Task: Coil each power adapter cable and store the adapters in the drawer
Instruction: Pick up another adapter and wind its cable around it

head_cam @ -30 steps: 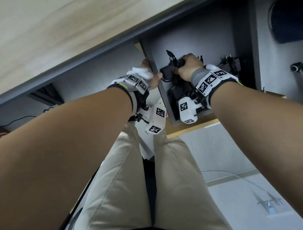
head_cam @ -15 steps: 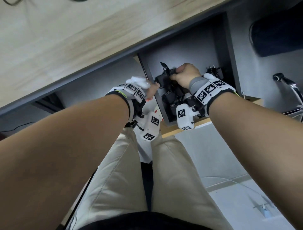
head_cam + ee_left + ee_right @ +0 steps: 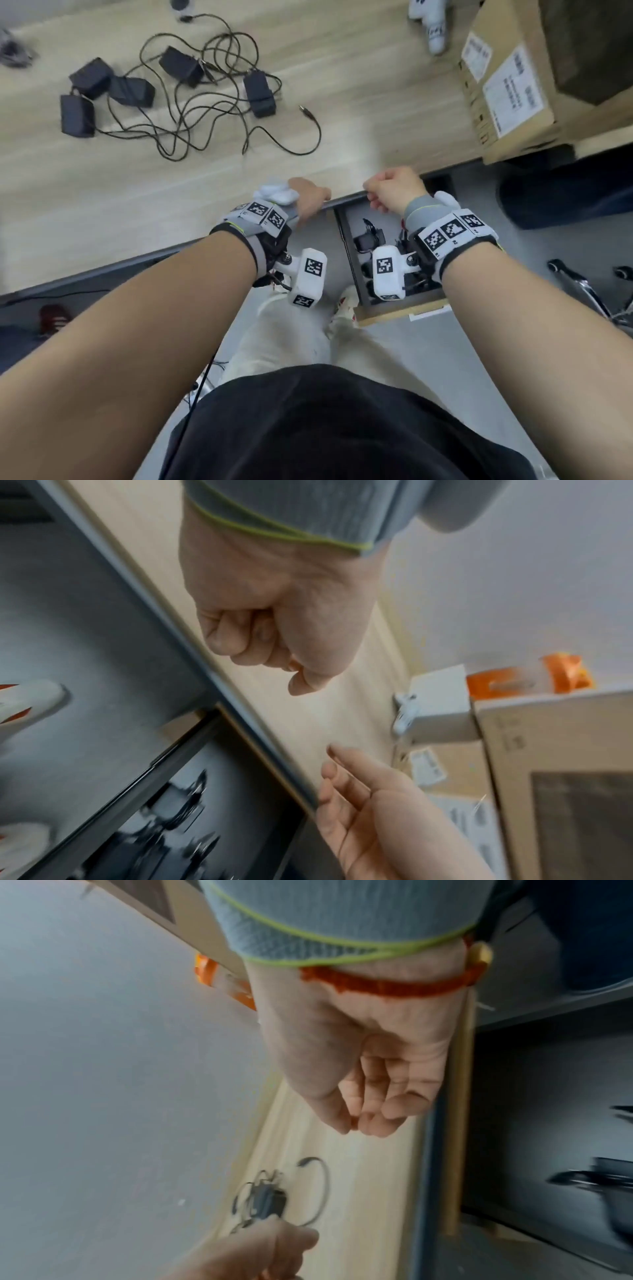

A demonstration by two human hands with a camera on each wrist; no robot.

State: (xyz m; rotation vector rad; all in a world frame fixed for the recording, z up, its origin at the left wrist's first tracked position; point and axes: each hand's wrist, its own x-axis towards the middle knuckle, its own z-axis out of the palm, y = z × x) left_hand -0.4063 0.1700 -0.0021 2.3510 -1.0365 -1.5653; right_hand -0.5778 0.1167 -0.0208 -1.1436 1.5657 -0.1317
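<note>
Wooden desk (image 3: pixel 342 102) edge runs under both empty, loosely curled hands.

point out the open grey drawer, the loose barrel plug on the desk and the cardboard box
open grey drawer (image 3: pixel 346 246), head view, on its left side wall
loose black barrel plug on the wooden desk (image 3: pixel 307 113), head view, on the plug's metal tip
brown cardboard box with white labels (image 3: pixel 513 89), head view, on its large white label

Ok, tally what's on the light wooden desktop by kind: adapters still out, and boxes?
Black power adapters with loose tangled cables: 5
Brown cardboard box: 1
Total: 6
The open grey drawer holds more adapters, but they are too hidden to count.
</note>
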